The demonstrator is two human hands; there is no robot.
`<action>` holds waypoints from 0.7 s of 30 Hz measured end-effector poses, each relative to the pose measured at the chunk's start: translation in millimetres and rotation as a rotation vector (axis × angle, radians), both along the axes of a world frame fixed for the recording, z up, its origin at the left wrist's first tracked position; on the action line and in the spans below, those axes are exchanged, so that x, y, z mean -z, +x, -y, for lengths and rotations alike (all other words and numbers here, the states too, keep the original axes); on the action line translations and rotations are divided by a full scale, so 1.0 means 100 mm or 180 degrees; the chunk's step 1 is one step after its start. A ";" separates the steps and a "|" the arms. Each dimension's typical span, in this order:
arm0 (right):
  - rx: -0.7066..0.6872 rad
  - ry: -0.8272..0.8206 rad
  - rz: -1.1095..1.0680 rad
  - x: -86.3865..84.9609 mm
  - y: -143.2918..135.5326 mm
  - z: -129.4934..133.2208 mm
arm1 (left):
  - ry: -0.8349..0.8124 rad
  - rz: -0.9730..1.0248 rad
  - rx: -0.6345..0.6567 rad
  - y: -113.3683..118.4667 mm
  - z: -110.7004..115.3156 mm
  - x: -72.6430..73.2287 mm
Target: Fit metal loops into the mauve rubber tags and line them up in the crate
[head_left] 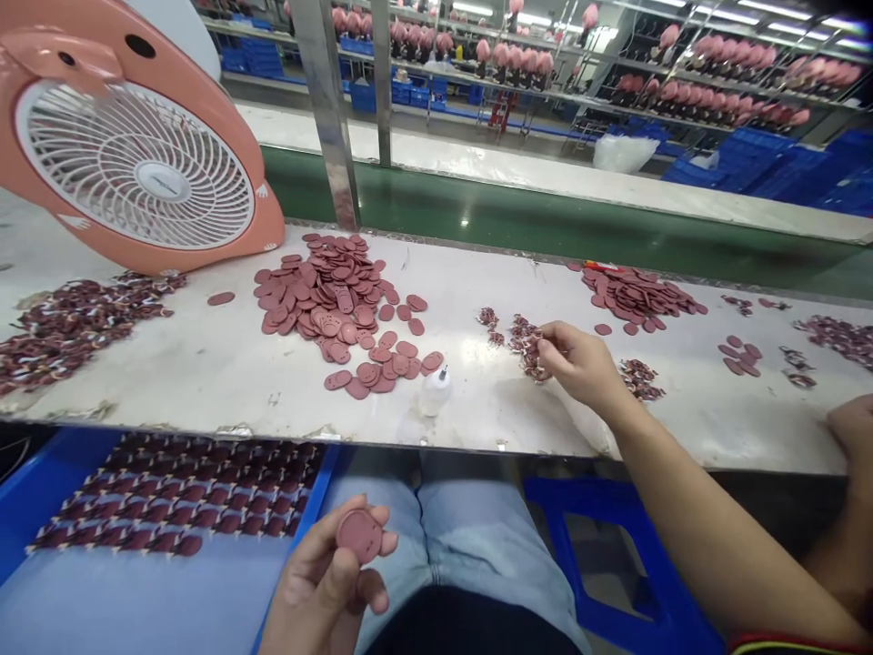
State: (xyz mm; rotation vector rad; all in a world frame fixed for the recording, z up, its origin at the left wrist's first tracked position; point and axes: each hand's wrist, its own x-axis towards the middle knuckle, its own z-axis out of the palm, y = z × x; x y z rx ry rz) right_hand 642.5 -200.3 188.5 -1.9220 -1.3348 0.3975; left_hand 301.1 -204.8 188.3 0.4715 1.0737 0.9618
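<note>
My left hand (334, 578), raised above my lap, pinches a reddish-brown oval patch (359, 536) with small holes between thumb and fingers. Over the table, my right hand (579, 364) has its thumb and fingers closed at the edge of a small heap of dark red bow-like pieces (525, 344); what is between the fingertips is hidden. A white bottle with a thin dark tip (435, 391) stands near the table's front edge, between my hands. Left of it lies a large heap of similar oval patches (327, 296), with more scattered around.
An orange fan (263, 227) stands at the left, beside a pile of dark red pieces (75, 323). Below, a blue tray (320, 487) holds rows of assembled pieces. Another patch heap (634, 296) lies at the right, near a co-worker's hand (852, 428). A blue stool (566, 546) stands beneath.
</note>
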 end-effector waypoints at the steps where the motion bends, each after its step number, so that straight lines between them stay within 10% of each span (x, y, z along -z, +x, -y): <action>1: 0.0032 0.0097 -0.0307 -0.01 -0.05 0.08 | -0.0063 0.0012 0.0066 0.01 0.00 -0.01; 13: -0.1266 -0.0588 -0.3057 -0.30 -1.38 0.56 | -0.0603 0.0769 0.1143 0.02 0.07 0.07; 21: -0.1863 -0.0285 -0.1585 -0.41 -1.46 0.48 | -0.0506 0.0933 0.1277 -0.07 0.12 0.06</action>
